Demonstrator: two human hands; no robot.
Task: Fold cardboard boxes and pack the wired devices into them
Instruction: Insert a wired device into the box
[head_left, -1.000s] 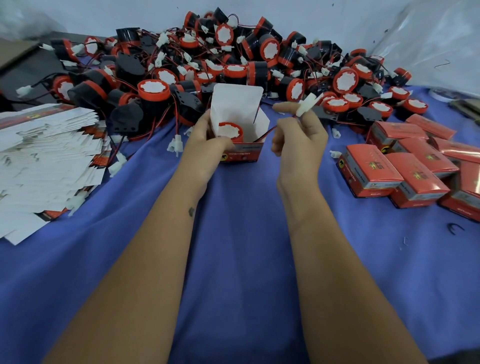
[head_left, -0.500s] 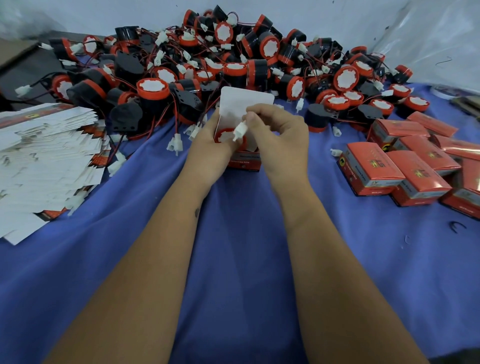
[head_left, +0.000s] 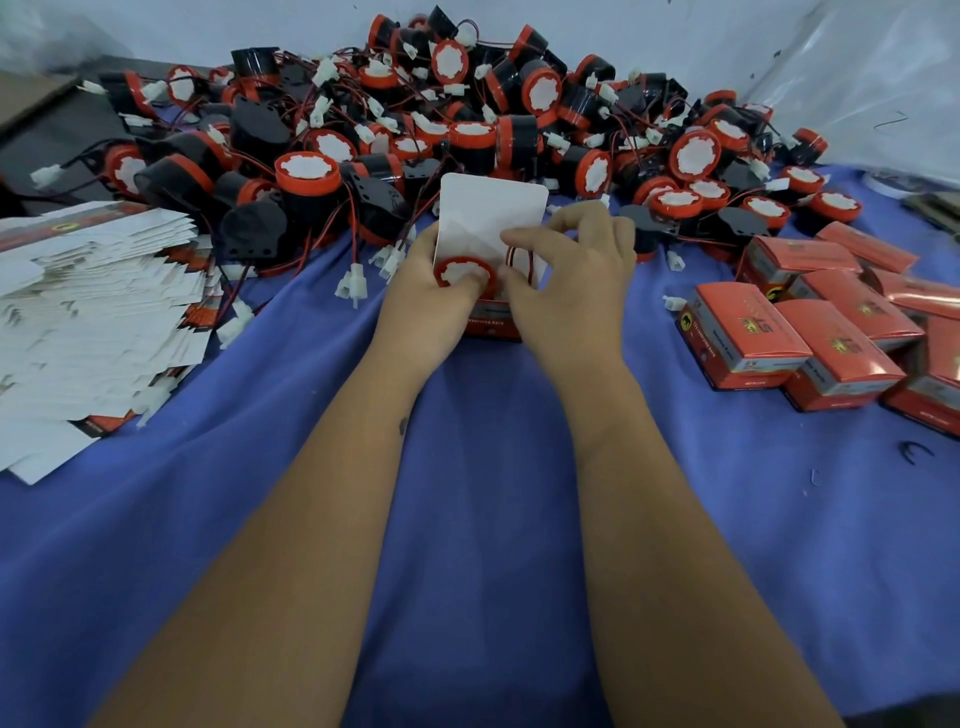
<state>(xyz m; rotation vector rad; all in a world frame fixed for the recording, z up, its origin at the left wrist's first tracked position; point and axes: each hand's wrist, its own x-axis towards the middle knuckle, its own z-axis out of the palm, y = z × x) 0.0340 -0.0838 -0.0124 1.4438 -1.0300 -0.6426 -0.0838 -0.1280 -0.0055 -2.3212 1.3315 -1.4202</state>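
Observation:
A small red cardboard box (head_left: 493, 325) stands on the blue cloth at the centre, its white lid flap (head_left: 491, 210) upright. A round device with a red rim and white face (head_left: 462, 273) sits in the box mouth. My left hand (head_left: 428, 301) grips the box's left side, thumb on the device. My right hand (head_left: 571, 280) is at the right side, its fingers pressing the red and black wire loop (head_left: 519, 260) down into the box. The wire's white plug is hidden.
A big heap of black and red wired devices (head_left: 467, 119) fills the far side. Flat unfolded box blanks (head_left: 98, 312) lie stacked at the left. Several closed red boxes (head_left: 821, 338) sit at the right. A small black clip (head_left: 911, 452) lies on the cloth.
My right hand came down from holding the white plug up in the air to the box mouth, and the plug and wire have gone down inside. My left hand stayed on the box.

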